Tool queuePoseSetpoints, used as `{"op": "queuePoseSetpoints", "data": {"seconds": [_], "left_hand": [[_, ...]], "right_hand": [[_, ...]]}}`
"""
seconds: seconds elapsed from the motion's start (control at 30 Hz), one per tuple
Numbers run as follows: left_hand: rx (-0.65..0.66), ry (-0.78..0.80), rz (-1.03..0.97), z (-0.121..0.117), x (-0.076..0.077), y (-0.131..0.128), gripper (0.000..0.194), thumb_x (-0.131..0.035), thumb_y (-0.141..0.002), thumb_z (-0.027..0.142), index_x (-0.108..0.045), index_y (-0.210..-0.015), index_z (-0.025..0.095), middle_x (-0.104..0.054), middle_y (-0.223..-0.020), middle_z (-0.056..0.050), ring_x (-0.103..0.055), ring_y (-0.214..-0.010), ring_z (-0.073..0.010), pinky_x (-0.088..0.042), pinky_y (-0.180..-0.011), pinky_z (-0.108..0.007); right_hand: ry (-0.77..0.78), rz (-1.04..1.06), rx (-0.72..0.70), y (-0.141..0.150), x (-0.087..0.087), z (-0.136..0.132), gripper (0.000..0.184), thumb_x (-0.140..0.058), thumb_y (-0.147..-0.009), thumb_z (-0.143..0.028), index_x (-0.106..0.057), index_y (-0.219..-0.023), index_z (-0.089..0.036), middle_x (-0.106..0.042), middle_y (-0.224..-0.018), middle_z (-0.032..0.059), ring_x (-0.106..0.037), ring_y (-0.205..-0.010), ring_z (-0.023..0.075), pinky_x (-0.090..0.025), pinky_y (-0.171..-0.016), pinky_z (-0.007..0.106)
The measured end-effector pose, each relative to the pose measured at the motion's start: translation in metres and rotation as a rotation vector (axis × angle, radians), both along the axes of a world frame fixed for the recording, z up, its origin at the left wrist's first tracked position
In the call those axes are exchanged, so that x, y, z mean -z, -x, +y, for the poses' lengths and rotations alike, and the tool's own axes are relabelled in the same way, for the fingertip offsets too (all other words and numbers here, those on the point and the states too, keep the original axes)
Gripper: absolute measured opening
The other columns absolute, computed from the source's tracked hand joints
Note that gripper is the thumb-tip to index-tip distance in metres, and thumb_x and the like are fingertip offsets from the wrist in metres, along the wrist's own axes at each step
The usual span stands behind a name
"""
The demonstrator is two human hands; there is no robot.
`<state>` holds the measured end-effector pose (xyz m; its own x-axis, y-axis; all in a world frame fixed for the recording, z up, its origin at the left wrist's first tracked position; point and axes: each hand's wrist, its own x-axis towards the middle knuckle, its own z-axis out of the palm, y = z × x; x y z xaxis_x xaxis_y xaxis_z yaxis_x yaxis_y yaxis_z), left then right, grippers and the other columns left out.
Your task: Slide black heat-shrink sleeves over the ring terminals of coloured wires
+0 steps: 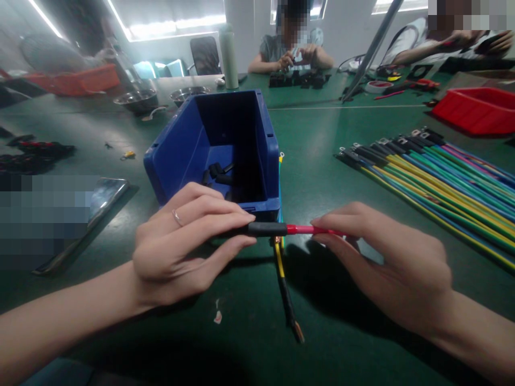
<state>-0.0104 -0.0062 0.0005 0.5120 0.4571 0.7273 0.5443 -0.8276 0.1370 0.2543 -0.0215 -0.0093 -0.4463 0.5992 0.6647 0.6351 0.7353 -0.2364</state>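
Note:
My left hand (193, 236) pinches a black sleeve (267, 229) between thumb and fingers, with a ring on one finger. Out of the sleeve's right end comes a red cable (300, 229), and my right hand (382, 257) grips that cable a short way along. The sleeve's left part is hidden by my fingers. Just behind my hands stands a blue bin (273, 155) with several short black sleeves (219, 174) inside. Below the held cable, a yellow cable (279, 257) with a black sleeve and a bare copper end lies on the green table (249, 316).
On the right lies a row of yellow, green and blue cables (450, 187) with metal lugs. Behind them is a red tray (478, 112). A phone-like flat object (104, 201) rests at left. Metal bowls (137, 101), a bottle (229, 59) and co-workers (298, 56) are across the table.

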Motion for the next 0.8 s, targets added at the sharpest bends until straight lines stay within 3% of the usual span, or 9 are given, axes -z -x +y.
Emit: {"op": "queuePoseSetpoints", "data": {"seconds": [0.33,0.8], "left_hand": [[0.023,0.002,0.026,0.0001,-0.0033,0.0002,0.011,-0.076,-0.091,0.021,-0.074,-0.102,0.019,-0.079,-0.089,-0.001,-0.067,-0.081,-0.0143,-0.061,-0.072,-0.028],[0.046,-0.001,0.045,-0.0028,-0.0001,-0.0017,0.012,-0.079,-0.087,0.017,-0.075,-0.097,0.011,-0.077,-0.089,-0.004,-0.065,-0.086,-0.0141,-0.056,-0.078,-0.027]], "right_hand": [[-0.037,-0.099,-0.008,-0.0016,0.0023,-0.0018,0.011,-0.06,-0.095,-0.013,-0.063,-0.104,-0.019,-0.072,-0.089,-0.0024,-0.066,-0.071,0.0026,-0.047,-0.061,0.015],[-0.097,-0.16,0.007,-0.0017,0.0074,-0.0033,0.01,-0.054,-0.099,-0.015,-0.06,-0.106,-0.02,-0.069,-0.09,-0.005,-0.062,-0.073,0.0002,-0.042,-0.061,0.012]]}}
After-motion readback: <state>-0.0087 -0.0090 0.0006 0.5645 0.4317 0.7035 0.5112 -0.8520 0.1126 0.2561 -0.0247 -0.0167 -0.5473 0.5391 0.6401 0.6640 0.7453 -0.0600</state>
